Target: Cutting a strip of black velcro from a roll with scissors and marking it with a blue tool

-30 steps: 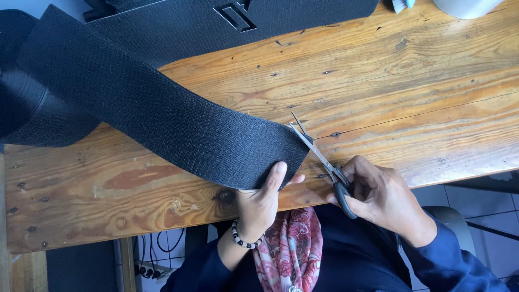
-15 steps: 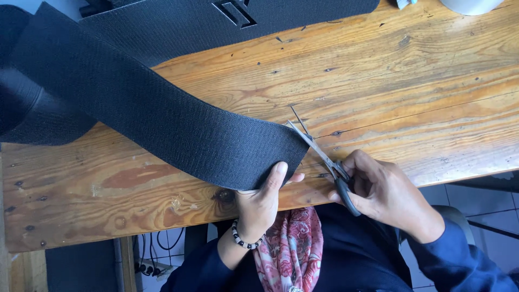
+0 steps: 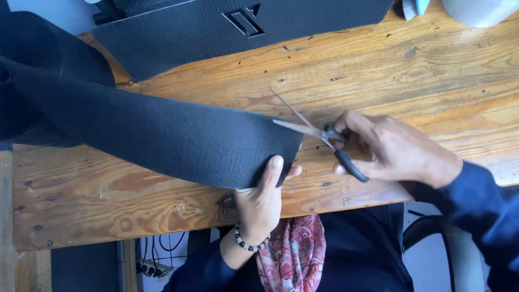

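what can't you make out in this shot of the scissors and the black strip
Head view only:
- Black strip: far end cut off by the left edge.
- Scissors: handle loops hidden by the right hand.
- Left hand: fingers hidden under the strip.
- White container: cut off by the top edge.

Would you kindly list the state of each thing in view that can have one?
scissors: blades open at the strip's cut end
black textured strip: lying across the bench, its end pinched
left hand: gripping the strip's corner
right hand: holding the scissors
black mat: flat at the wooden bench's far edge
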